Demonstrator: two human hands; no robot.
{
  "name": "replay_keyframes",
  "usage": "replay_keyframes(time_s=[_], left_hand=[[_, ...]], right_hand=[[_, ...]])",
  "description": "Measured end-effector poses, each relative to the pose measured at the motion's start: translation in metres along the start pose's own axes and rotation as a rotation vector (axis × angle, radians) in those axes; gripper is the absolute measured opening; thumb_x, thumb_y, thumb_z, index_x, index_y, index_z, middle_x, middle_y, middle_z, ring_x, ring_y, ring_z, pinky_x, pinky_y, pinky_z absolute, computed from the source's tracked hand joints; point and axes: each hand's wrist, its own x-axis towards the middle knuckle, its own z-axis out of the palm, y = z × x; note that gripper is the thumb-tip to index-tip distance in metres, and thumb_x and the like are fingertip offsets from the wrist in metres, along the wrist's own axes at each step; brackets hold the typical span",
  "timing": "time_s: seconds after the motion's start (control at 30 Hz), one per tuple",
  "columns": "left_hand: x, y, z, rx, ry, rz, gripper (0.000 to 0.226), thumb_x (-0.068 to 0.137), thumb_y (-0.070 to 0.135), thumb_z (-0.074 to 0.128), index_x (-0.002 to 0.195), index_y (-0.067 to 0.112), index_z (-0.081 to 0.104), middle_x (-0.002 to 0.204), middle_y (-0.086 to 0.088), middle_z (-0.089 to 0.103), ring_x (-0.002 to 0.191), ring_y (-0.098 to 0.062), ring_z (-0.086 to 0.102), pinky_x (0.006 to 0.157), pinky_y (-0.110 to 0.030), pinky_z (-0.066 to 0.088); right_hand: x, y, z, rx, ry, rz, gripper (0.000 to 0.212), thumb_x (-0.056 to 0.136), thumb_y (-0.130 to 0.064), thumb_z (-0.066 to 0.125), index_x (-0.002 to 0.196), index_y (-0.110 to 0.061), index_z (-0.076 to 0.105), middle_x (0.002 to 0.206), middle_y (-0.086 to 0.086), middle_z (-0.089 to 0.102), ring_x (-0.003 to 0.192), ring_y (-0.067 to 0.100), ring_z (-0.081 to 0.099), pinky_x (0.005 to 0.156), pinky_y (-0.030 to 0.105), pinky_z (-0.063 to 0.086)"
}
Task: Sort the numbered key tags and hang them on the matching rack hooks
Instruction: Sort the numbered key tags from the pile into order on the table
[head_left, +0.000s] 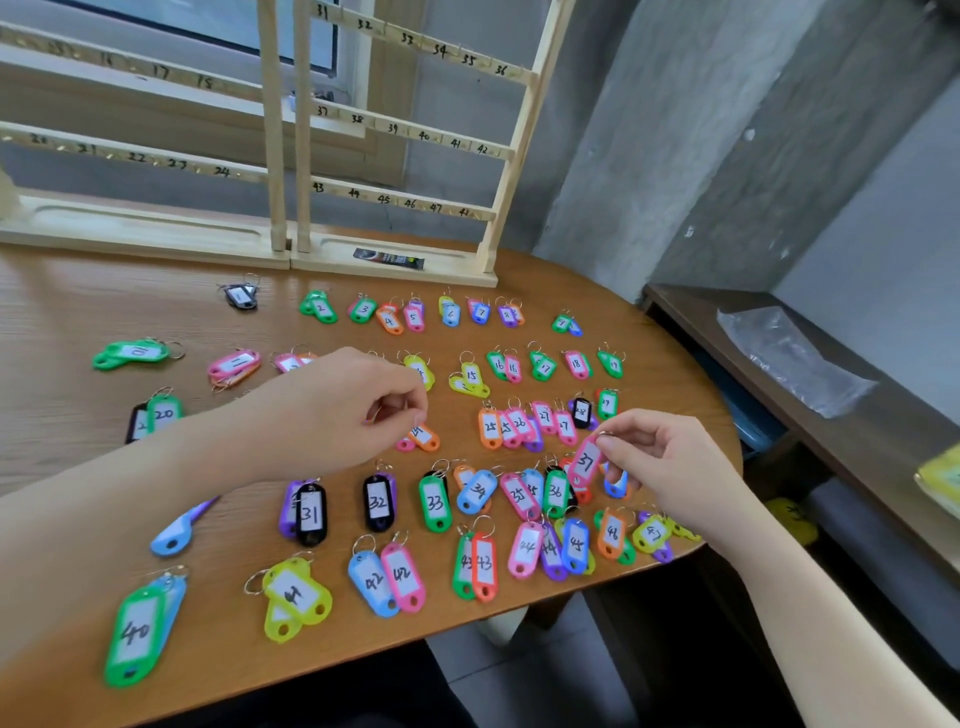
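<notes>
Several coloured numbered key tags lie in rows on the wooden table (62, 291), paired by number. My right hand (670, 467) pinches the ring of a pink tag marked 37 (586, 461), lifted just above the row of 30s. My left hand (337, 405) hovers over the middle rows with fingers curled, thumb and forefinger pinched above an orange tag (425, 435); whether it holds that tag's ring I cannot tell. Two wooden racks (415, 140) with numbered hooks stand at the table's back; no tags hang on the visible hooks.
A dark small packet (388, 258) lies on the right rack's base. A side shelf to the right holds a clear plastic bag (789, 353). The table's curved edge runs along the right and front. A grey wall corner rises behind.
</notes>
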Motion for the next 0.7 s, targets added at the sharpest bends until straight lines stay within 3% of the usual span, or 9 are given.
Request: replay_keyframes(time_s=[0.17, 0.3, 0.5, 0.6, 0.7], left_hand=[[0.006, -0.004, 0.003, 0.001, -0.018, -0.008, 0.011, 0.095, 0.025, 0.063, 0.086, 0.032, 0.068, 0.073, 0.012, 0.065, 0.078, -0.014, 0.059, 0.065, -0.026, 0.046], [0.008, -0.008, 0.004, 0.005, -0.014, -0.01, 0.012, 0.094, 0.024, 0.066, 0.085, 0.032, 0.068, 0.07, 0.013, 0.063, 0.076, -0.012, 0.058, 0.064, -0.021, 0.043], [0.015, -0.01, 0.007, 0.01, -0.036, -0.035, 0.013, 0.093, 0.027, 0.066, 0.082, 0.034, 0.067, 0.068, 0.009, 0.061, 0.075, -0.015, 0.058, 0.062, -0.024, 0.045], [0.02, -0.009, 0.009, -0.024, -0.023, -0.027, 0.014, 0.093, 0.026, 0.066, 0.081, 0.034, 0.065, 0.069, 0.007, 0.06, 0.073, -0.017, 0.057, 0.063, -0.026, 0.045], [0.022, -0.01, 0.008, -0.066, 0.022, -0.025, 0.014, 0.093, 0.023, 0.066, 0.082, 0.033, 0.065, 0.07, 0.006, 0.061, 0.071, -0.019, 0.056, 0.066, -0.03, 0.045]], right_hand=[[0.018, 0.01, -0.007, -0.023, 0.041, 0.05, 0.005, 0.095, -0.018, 0.068, 0.097, -0.022, 0.071, 0.081, -0.005, 0.075, 0.069, 0.005, 0.07, 0.057, 0.009, 0.049], [0.03, 0.017, -0.013, -0.035, 0.005, 0.047, 0.005, 0.096, -0.016, 0.068, 0.096, -0.019, 0.071, 0.081, -0.002, 0.076, 0.067, 0.006, 0.069, 0.057, 0.01, 0.048], [0.038, 0.02, -0.009, -0.178, -0.155, -0.007, 0.004, 0.095, -0.024, 0.069, 0.095, -0.027, 0.072, 0.089, -0.008, 0.074, 0.083, 0.002, 0.069, 0.077, 0.022, 0.058], [0.039, 0.022, -0.004, -0.224, -0.187, -0.024, 0.003, 0.095, -0.027, 0.069, 0.093, -0.028, 0.072, 0.086, -0.006, 0.072, 0.08, 0.006, 0.067, 0.075, 0.026, 0.058], [0.04, 0.023, -0.002, -0.217, -0.188, -0.034, 0.006, 0.095, -0.027, 0.069, 0.09, -0.027, 0.072, 0.082, -0.003, 0.07, 0.073, 0.007, 0.063, 0.068, 0.021, 0.054]])
